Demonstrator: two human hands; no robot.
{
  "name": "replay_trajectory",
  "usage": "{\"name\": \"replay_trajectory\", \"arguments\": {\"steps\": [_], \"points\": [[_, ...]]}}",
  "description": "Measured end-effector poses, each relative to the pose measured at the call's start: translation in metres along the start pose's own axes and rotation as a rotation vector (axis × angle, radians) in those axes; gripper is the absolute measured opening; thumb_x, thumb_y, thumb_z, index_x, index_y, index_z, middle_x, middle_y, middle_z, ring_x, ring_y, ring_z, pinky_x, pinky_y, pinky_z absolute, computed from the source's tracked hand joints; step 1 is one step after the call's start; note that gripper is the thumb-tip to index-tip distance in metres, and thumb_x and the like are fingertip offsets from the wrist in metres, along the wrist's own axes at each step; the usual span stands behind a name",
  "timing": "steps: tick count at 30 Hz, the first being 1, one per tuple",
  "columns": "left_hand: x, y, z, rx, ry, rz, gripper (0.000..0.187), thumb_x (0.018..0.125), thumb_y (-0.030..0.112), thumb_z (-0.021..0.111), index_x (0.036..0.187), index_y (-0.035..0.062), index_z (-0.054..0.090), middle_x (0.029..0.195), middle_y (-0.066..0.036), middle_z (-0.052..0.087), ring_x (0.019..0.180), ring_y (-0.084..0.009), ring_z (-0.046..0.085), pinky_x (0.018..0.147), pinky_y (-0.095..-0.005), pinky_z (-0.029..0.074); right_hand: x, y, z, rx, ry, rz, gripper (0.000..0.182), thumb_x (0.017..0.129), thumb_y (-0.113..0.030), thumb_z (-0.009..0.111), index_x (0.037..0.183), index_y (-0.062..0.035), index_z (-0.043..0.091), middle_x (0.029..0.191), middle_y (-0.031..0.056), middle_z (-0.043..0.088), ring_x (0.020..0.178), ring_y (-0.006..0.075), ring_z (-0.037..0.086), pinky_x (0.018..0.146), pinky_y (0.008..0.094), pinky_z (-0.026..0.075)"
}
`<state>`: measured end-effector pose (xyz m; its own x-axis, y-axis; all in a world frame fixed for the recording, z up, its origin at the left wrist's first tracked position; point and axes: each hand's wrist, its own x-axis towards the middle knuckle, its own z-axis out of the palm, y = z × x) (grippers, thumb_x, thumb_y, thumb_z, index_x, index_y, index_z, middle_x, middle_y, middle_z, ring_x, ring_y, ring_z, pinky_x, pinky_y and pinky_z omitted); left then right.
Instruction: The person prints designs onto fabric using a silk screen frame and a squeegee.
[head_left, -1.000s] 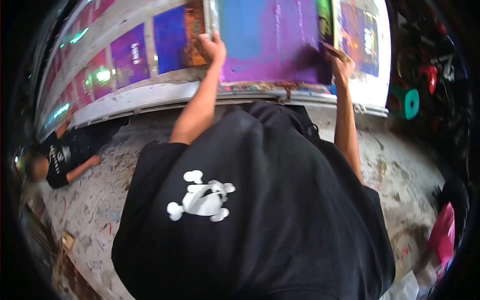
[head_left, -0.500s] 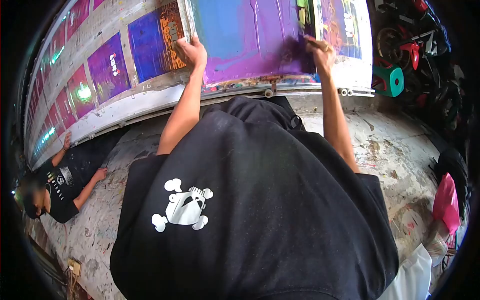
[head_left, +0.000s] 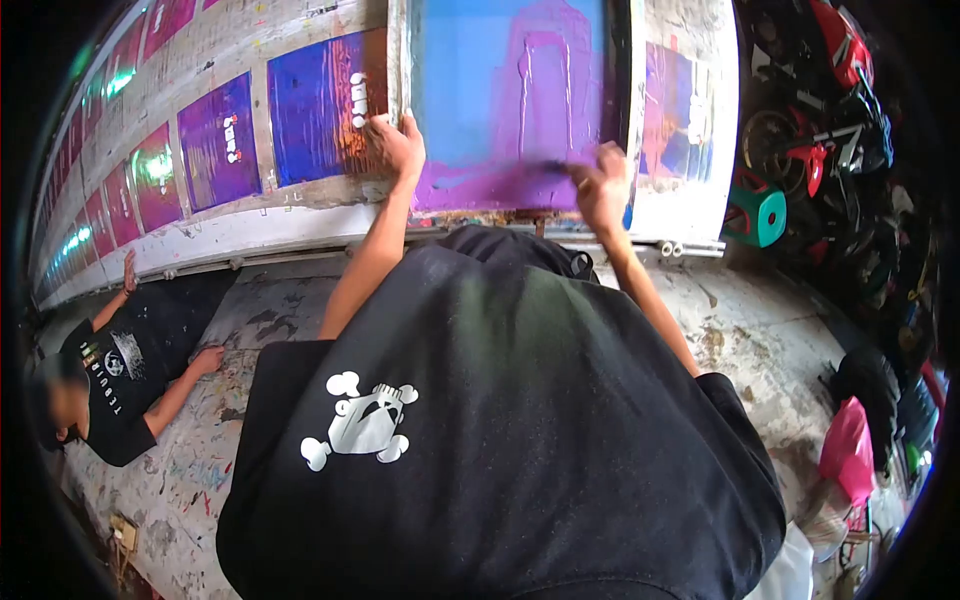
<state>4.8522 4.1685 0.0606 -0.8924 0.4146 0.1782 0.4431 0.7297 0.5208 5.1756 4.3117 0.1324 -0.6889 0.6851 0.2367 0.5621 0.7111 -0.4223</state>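
A screen-printing frame [head_left: 398,60] lies on the long table, its mesh [head_left: 450,90] blue at the upper left and smeared with wet purple ink [head_left: 470,187] along the near side. My left hand [head_left: 397,147] is closed around the left bar of this frame, near its lower end. Over the lower right of the mesh, my right hand [head_left: 602,190] grips a scraper [head_left: 545,167]; its dark end points left into the purple ink and is blurred by motion. Fingers hide most of its handle.
Several printed purple and blue panels [head_left: 218,140] line the table [head_left: 300,228] to the left. A co-worker [head_left: 130,370] is at the table's edge, far left. On the right are a green stool [head_left: 757,212], motorcycles [head_left: 810,150] and a pink bag [head_left: 848,450].
My right hand has moved left and toward me with the scraper, from the frame's right side. Purple ink shows a new smeared outline on the mesh. My left hand keeps its hold.
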Motion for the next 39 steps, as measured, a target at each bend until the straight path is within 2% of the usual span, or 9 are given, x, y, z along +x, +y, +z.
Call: {"name": "replay_trajectory", "arguments": {"steps": [4, 8, 10, 17, 23, 25, 28, 34, 39], "points": [[0.000, 0.011, -0.006, -0.049, 0.010, -0.058, 0.041, 0.086, 0.034, 0.070, 0.105, 0.0025, 0.052, 0.101, -0.021, 0.057, 0.101, -0.0398, 0.054, 0.088, -0.0505, 0.042, 0.030, 0.006, 0.055, -0.131, -0.138, -0.365, 0.029, 0.081, -0.013, 0.070, 0.109, -0.0172, 0.071, 0.097, 0.0027, 0.061, 0.097, 0.0223, 0.058, 0.096, 0.0453, 0.045], [0.000, 0.010, -0.007, -0.114, 0.015, -0.048, 0.042, 0.087, 0.034, 0.070, 0.102, 0.0003, 0.050, 0.097, -0.021, 0.054, 0.098, -0.0395, 0.054, 0.083, -0.0497, 0.043, 0.206, 0.028, 0.064, -0.142, -0.153, -0.100, 0.023, 0.089, -0.023, 0.063, 0.073, -0.0071, 0.064, 0.078, 0.0105, 0.065, 0.074, 0.0294, 0.064, 0.063, 0.0388, 0.051], [0.000, 0.009, -0.008, -0.133, 0.013, -0.053, 0.043, 0.086, 0.034, 0.071, 0.102, 0.0005, 0.050, 0.097, -0.020, 0.054, 0.097, -0.0392, 0.054, 0.084, -0.0500, 0.043, 0.256, 0.036, 0.059, -0.074, -0.080, -0.427, 0.026, 0.089, -0.024, 0.061, 0.072, -0.0056, 0.066, 0.081, 0.0132, 0.067, 0.071, 0.0325, 0.065, 0.062, 0.0425, 0.053], [0.005, 0.008, -0.019, -0.081, 0.039, 0.059, 0.051, 0.083, 0.039, 0.075, 0.108, 0.0017, 0.051, 0.100, -0.020, 0.054, 0.099, -0.0381, 0.054, 0.086, -0.0492, 0.043, 0.044, -0.014, 0.033, -0.056, -0.339, -0.099, 0.007, 0.080, -0.019, 0.070, 0.079, -0.0134, 0.075, 0.082, 0.0063, 0.067, 0.080, 0.0257, 0.064, 0.074, 0.0412, 0.049], [0.003, -0.004, 0.000, -0.069, 0.017, -0.020, 0.057, 0.083, 0.046, 0.075, 0.111, 0.0017, 0.054, 0.108, -0.021, 0.056, 0.105, -0.0383, 0.055, 0.088, -0.0506, 0.044, 0.005, 0.016, 0.030, 0.115, 0.110, 0.274, 0.009, 0.074, -0.024, 0.081, 0.082, -0.0219, 0.079, 0.116, 0.0093, 0.064, 0.109, 0.0347, 0.058, 0.099, 0.0422, 0.045], [0.005, -0.007, 0.007, -0.070, -0.007, -0.079, 0.053, 0.084, 0.045, 0.074, 0.110, 0.0027, 0.054, 0.106, -0.021, 0.057, 0.104, -0.0399, 0.056, 0.086, -0.0517, 0.045, 0.010, 0.040, 0.014, 0.005, 0.098, 0.312, 0.016, 0.075, -0.025, 0.081, 0.089, -0.0185, 0.080, 0.102, 0.0092, 0.072, 0.095, 0.0254, 0.065, 0.100, 0.0425, 0.045], [0.005, -0.010, 0.010, -0.081, -0.095, -0.087, 0.047, 0.088, 0.040, 0.071, 0.107, 0.0013, 0.053, 0.104, -0.021, 0.058, 0.100, -0.0393, 0.058, 0.085, -0.0509, 0.046, 0.015, 0.085, 0.013, 0.709, -0.007, 0.806, 0.025, 0.073, -0.015, 0.074, 0.098, -0.0110, 0.079, 0.080, 0.0077, 0.075, 0.071, 0.0157, 0.068, 0.067, 0.0295, 0.052], [-0.035, 0.072, 0.042, -0.208, -0.066, -0.191, 0.039, 0.089, 0.035, 0.069, 0.102, 0.0008, 0.054, 0.094, -0.020, 0.063, 0.089, -0.0385, 0.063, 0.079, -0.0507, 0.048, 0.040, 0.126, -0.081, 0.493, 0.039, 0.739, 0.025, 0.076, -0.017, 0.074, 0.099, -0.0115, 0.080, 0.072, 0.0039, 0.072, 0.064, 0.0088, 0.064, 0.058, 0.0260, 0.049], [-0.115, 0.206, 0.097, -0.103, 0.072, -0.074, 0.043, 0.089, 0.038, 0.068, 0.103, -0.0008, 0.055, 0.100, -0.021, 0.061, 0.097, -0.0383, 0.060, 0.086, -0.0487, 0.045, 0.048, 0.322, -0.131, 0.379, 0.016, 0.745, 0.025, 0.075, -0.025, 0.076, 0.098, -0.0156, 0.080, 0.075, 0.0018, 0.073, 0.071, 0.0104, 0.068, 0.066, 0.0276, 0.052]]}}
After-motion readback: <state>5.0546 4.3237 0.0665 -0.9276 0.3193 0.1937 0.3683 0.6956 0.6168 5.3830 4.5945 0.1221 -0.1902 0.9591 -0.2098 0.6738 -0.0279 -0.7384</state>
